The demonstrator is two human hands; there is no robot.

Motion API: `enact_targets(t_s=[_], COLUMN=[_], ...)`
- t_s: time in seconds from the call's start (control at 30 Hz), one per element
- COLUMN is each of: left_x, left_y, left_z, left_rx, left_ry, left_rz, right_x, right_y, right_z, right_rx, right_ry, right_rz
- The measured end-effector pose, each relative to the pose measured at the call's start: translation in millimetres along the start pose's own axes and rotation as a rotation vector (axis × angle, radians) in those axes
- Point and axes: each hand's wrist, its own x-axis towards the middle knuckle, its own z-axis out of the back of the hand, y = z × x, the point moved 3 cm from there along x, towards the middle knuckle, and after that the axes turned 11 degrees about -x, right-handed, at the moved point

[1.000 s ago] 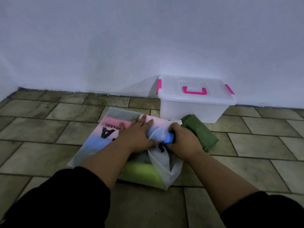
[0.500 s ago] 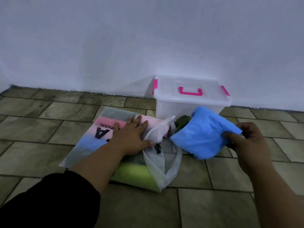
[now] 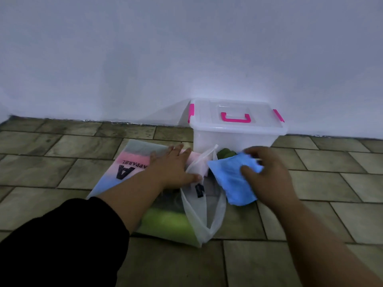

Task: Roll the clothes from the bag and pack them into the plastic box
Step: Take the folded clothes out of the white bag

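Gripping a blue garment in the right hand, left hand flat on the bag, nothing looks rolled and the plastic box is lidded.

translucent bag | print — "APPAREL", seen upside down | next to it — large black "A"

blue cloth, pink-handled clear box, olive floor tiles
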Motion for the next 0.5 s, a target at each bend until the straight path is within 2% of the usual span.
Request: enact_targets(t_s=[0.07, 0.13, 0.33, 0.5], left_x=[6.6, 9.0, 3.6, -3.1], left_y=[-5.8, -4.7, 3.7, 9.2], left_z=[5.1, 8.9, 19.1, 22.0], left_rx=[0.032, 0.066, 0.102, 0.015], left_ry=[0.002, 0.021, 0.055, 0.061], left_rz=[-0.007, 0.010, -0.028, -0.042], right_x=[-11.1, -21.3, -12.6, -0.8], right_y=[33.5, 44.1, 29.2, 29.4], right_z=[-23.2, -46.7, -63.7, -87.2], right_rx=[0.014, -0.063, -0.158, -0.187], right_ry=[0.270, 0.477, 0.418, 0.370], right_rz=[0.182, 0.248, 0.201, 0.147])
